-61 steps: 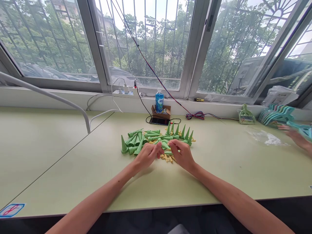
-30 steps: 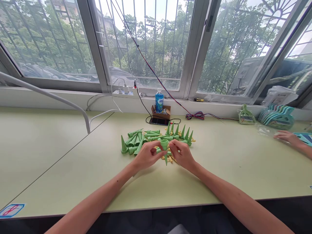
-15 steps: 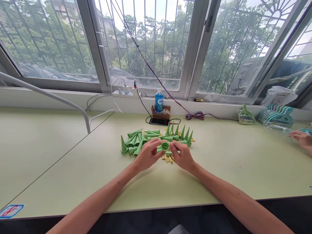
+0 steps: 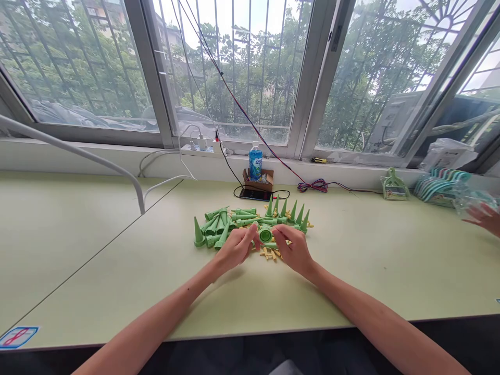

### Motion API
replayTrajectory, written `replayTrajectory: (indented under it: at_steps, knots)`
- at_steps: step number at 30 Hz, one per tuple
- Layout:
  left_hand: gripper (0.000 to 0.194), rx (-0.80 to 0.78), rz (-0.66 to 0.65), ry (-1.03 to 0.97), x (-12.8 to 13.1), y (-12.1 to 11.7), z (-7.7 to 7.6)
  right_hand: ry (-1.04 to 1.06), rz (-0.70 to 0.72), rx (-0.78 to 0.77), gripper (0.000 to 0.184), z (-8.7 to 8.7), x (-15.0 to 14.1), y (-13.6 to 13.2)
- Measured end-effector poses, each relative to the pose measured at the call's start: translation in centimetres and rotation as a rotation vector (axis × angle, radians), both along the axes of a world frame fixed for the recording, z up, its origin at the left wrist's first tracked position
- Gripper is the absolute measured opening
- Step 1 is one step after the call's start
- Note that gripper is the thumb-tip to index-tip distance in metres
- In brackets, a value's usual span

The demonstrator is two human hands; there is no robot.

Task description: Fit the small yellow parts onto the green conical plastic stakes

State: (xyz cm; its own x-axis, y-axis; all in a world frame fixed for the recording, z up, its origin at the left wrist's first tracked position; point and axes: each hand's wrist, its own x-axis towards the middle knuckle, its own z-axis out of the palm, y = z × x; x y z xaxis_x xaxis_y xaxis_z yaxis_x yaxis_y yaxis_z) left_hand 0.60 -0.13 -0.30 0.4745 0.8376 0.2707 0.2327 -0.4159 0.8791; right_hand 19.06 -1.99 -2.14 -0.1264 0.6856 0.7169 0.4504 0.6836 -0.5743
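Observation:
Between my two hands a green plastic plant watering spike (image 4: 265,236) is held with its round open end facing me; its pointed part is out of sight. My right hand (image 4: 291,247) pinches its rim from the right. My left hand (image 4: 237,246) is closed at its left side, thumb raised along it, the fingertips partly hidden. Just beyond lies a pile of green spikes (image 4: 219,225), mostly on their sides. Several upright spikes (image 4: 292,211) stand in a slanting row at the right. Small yellow plastic pieces (image 4: 269,254) lie below the held part and among the spikes.
Behind the pile are a phone (image 4: 255,195) with cables, a small cardboard box (image 4: 267,180) and a blue liquid bottle (image 4: 255,163). A white curved tube (image 4: 117,162) reaches over the left. At far right, another person's hand (image 4: 484,217) is near bagged dustpan sets (image 4: 441,187).
The green spike's open end has turned slightly between my hands, and my left fingers have shifted with the thumb now higher. The other person's hand at right has moved with clear plastic.

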Motion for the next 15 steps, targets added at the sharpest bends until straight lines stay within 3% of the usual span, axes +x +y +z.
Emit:
replayTrajectory:
  at_steps: [6, 15]
  knots:
    - [0.063, 0.083, -0.011, 0.005, -0.09, -0.05, 0.16, -0.027, 0.054, -0.029, 0.030, -0.15, 0.05, 0.11]
    - [0.031, 0.122, -0.057, 0.058, -0.36, -0.15, 0.39, 0.006, 0.039, -0.095, 0.029, -0.35, 0.11, 0.23]
